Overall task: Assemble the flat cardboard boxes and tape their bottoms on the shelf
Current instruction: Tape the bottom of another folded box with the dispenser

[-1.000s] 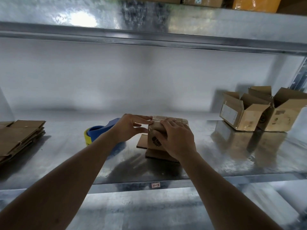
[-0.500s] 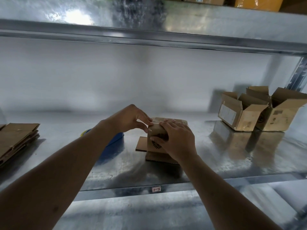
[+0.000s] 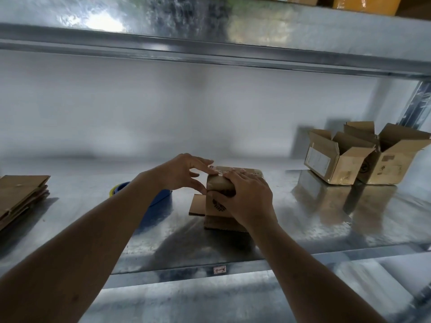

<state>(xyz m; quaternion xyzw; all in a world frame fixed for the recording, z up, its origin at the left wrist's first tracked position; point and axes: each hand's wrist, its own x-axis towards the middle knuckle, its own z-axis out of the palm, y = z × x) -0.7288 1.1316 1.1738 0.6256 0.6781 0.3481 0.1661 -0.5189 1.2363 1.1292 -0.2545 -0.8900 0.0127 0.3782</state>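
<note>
Cardboard is what we work with: one small box [image 3: 219,203] stands bottom-up near the middle of the shelf [image 3: 326,229], toward its front edge. Our right hand [image 3: 247,199] curls over its near top edge. Our left hand [image 3: 184,173] has straight fingers touching the tape. We think the tape could wrinkle if we press unevenly. Its long side runs front to back.
</note>
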